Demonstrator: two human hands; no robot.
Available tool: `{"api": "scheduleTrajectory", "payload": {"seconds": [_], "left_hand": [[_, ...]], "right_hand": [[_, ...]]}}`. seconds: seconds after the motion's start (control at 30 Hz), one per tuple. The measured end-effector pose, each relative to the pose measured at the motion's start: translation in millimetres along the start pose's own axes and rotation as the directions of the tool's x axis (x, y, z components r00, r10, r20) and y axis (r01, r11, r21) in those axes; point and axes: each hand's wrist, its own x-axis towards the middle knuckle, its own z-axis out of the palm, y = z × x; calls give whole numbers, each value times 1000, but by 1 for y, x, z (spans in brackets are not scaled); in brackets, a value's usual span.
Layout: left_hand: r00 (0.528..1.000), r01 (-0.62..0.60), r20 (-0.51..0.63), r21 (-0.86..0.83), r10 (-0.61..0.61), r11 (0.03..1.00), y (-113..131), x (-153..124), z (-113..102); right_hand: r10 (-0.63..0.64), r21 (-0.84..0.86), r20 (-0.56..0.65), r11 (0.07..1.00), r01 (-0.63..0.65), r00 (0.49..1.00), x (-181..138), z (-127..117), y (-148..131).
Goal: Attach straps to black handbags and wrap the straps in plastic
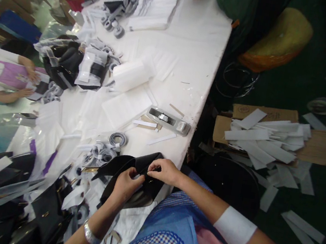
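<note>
A black leather piece, folded like a wallet or small bag, lies at the near edge of the white table. My left hand grips its lower part from below. At its top edge, my right hand pinches a small spot with thumb and forefinger. A white band wraps my right forearm and a silver bracelet sits on my left wrist.
A tape dispenser, a white roll, grey tape rolls and stacks of black pieces in plastic cover the table. Other people's hands work at the left and far end. White paper strips litter a cardboard box on the floor.
</note>
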Motion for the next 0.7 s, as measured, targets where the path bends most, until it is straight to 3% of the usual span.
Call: {"api": "scheduleTrajectory", "payload": {"seconds": [0.5,0.7], "left_hand": [[1000,4,-8,-139,-5,990,-12,1,7],[1000,23,-9,-206,-26,978,-9,4,12]], "right_hand": [[-2,-114,-71,993,-6,997,-2,12,-4],[34,-143,-165,988,-58,986,-12,28,-8]]}}
